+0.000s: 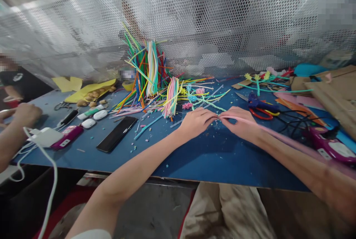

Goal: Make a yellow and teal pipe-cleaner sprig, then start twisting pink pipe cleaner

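My left hand [197,122] and my right hand [242,123] meet over the blue table, fingertips almost touching. Both pinch the near end of pink pipe cleaners [268,130], whose length runs back along my right forearm and blurs toward the right edge. How many strands there are I cannot tell. Just beyond my fingers lie pipe-cleaner flowers [191,98] in pink, blue and yellow with pale green stems. A bundle of pastel pipe cleaners [171,98] rests behind my left hand. To the right of my right hand are scissors [260,107] with red and blue handles.
Many coloured pipe cleaners [141,72] stand against the perforated metal screen [194,20]. A black phone [116,134], a purple power strip [66,137] and white cables lie left, near another person's hand [27,114]. Cardboard [338,94] and another purple power strip [330,144] lie right.
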The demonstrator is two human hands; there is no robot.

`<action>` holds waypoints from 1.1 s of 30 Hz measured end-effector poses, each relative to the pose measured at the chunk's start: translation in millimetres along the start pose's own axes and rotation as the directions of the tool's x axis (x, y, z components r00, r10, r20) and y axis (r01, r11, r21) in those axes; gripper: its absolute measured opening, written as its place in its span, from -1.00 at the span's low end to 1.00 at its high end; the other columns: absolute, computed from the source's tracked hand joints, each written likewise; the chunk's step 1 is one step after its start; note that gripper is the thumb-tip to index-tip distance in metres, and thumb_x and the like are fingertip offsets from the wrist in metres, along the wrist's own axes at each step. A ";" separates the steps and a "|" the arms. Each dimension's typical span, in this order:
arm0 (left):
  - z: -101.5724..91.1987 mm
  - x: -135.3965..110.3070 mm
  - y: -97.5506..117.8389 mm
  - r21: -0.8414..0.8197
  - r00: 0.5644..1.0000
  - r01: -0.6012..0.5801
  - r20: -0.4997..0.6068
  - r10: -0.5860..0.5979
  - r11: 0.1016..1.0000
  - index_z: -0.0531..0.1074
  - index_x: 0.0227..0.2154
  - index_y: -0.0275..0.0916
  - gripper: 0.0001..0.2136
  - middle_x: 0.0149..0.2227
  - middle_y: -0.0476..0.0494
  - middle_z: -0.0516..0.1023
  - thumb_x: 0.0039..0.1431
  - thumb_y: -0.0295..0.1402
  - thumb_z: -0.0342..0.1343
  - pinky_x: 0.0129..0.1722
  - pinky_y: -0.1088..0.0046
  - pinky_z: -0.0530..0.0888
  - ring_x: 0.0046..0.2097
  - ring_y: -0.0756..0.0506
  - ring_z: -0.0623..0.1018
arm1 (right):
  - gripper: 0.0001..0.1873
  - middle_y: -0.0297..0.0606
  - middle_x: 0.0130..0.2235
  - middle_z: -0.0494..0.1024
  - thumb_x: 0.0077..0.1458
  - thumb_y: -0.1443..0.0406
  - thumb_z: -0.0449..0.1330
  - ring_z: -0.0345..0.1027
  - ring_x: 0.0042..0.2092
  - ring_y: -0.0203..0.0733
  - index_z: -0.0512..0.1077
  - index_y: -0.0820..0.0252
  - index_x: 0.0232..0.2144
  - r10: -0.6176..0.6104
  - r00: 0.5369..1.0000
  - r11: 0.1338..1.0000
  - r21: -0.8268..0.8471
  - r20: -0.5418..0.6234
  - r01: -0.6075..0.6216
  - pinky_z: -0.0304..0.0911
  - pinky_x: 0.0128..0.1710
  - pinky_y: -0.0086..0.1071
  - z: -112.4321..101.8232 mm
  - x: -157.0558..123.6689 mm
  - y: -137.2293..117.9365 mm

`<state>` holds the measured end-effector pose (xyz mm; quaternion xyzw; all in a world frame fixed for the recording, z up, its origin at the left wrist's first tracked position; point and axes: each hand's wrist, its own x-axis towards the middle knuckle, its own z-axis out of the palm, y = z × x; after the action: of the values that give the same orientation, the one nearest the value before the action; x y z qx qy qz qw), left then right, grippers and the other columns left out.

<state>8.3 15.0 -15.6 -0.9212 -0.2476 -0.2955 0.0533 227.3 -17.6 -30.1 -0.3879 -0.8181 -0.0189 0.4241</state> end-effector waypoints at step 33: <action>-3.2 0.0 13.8 0.205 0.999 0.043 -0.018 -0.040 0.978 0.54 -0.20 -0.11 -0.76 -0.23 -0.04 0.63 0.34 -0.24 -0.03 -0.25 0.34 0.29 -0.24 -0.05 0.53 | -0.80 -0.22 -0.26 0.64 0.27 0.29 0.08 0.47 -0.26 -0.17 0.52 0.14 -0.24 -0.115 0.979 0.987 -0.092 0.169 0.132 0.28 -0.16 -0.27 -4.2 -4.4 8.5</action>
<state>13.4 2.2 -12.4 -0.9032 -0.2957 -0.2760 0.1435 237.2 -15.9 -33.1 -0.3576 -0.8707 -0.0552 0.3330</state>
